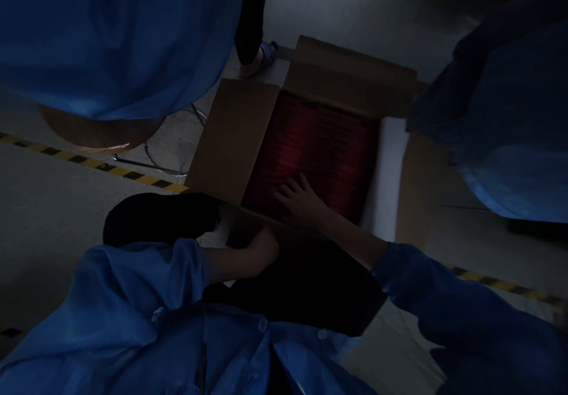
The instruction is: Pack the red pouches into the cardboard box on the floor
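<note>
A cardboard box [233, 141] stands with its flaps folded outward, holding rows of red, tightly packed items [310, 146] whose kind the dim, blurred view does not reveal. Over the near part of these red items my right hand [304, 203] is open, its fingers spread, touching or just above them. My left hand [265, 250] is curled closed by the box's near side, close to my dark-clad leg. Whatever those fingers hold, if anything, is hidden. Along the inner right side of the box stands a white sheet or liner [388, 176].
A person in a blue smock [119, 40] is at the upper left by a round wooden stool [102, 132] with metal legs. Another blue-clad person [515, 117] is close on the right. Yellow-black tape [110, 168] crosses the grey floor.
</note>
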`<state>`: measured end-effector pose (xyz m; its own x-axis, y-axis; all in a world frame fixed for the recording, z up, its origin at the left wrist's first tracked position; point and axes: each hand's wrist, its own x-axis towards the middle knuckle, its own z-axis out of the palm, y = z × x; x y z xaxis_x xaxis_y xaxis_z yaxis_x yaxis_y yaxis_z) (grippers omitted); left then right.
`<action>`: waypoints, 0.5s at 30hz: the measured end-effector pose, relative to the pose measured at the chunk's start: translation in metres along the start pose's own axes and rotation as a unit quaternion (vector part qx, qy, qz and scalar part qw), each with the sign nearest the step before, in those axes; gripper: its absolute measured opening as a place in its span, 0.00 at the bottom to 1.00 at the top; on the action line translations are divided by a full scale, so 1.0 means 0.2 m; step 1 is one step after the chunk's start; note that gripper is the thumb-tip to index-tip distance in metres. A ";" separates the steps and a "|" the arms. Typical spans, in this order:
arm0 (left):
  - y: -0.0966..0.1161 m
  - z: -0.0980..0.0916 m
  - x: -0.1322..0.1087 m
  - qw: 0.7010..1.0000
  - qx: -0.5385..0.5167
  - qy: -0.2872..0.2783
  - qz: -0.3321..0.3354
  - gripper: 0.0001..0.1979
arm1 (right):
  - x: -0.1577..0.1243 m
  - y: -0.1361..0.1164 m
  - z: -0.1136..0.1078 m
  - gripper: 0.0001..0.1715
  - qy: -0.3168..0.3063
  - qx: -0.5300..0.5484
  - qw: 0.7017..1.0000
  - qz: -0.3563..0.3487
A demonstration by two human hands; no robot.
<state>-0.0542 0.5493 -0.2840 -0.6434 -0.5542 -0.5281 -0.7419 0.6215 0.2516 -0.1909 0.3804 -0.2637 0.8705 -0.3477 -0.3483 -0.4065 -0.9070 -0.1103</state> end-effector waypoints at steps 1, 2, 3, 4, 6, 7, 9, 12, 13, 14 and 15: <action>0.00 0.00 0.00 1.000 -0.001 0.001 0.000 0.11 | 0.01 0.00 0.00 0.38 -0.001 0.008 1.000 0.003; 0.00 0.01 0.00 1.000 -0.001 0.002 0.001 0.11 | 0.01 0.00 -0.01 0.39 -0.002 0.016 1.000 0.005; 0.00 0.01 0.00 1.000 -0.001 0.004 0.002 0.11 | 0.02 0.00 -0.01 0.40 -0.003 0.024 1.000 0.005; 0.00 0.01 0.00 1.000 -0.001 0.006 0.003 0.11 | 0.02 0.00 -0.01 0.40 -0.003 0.030 1.000 0.007; 0.00 0.02 0.00 1.000 -0.003 0.009 0.005 0.10 | 0.03 0.00 -0.02 0.40 -0.003 0.039 0.999 0.016; 0.00 0.02 0.00 1.000 -0.004 0.010 0.005 0.09 | 0.03 0.00 -0.02 0.40 -0.003 0.041 0.999 0.022; 0.00 0.02 0.00 1.000 -0.007 0.013 0.005 0.09 | 0.03 -0.01 -0.02 0.41 -0.002 0.040 0.999 0.030; 0.01 0.03 0.00 1.000 -0.011 0.021 0.000 0.09 | 0.04 -0.04 -0.03 0.43 -0.003 0.030 0.999 0.045; 0.01 0.03 0.00 1.000 -0.012 0.022 -0.001 0.10 | 0.04 -0.05 -0.04 0.42 -0.004 0.028 0.998 0.054; 0.02 0.03 0.00 1.000 -0.014 0.024 -0.002 0.10 | 0.04 -0.06 -0.04 0.41 -0.006 0.028 0.998 0.059; 0.02 0.03 0.00 1.000 -0.016 0.025 -0.003 0.10 | 0.04 -0.06 -0.05 0.38 -0.008 0.029 0.998 0.060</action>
<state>-0.0555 0.5545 -0.2871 -0.6473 -0.5846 -0.4891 -0.7505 0.6011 0.2747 -0.1750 0.3865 -0.2558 0.8099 -0.4489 -0.3776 -0.5235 -0.8435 -0.1201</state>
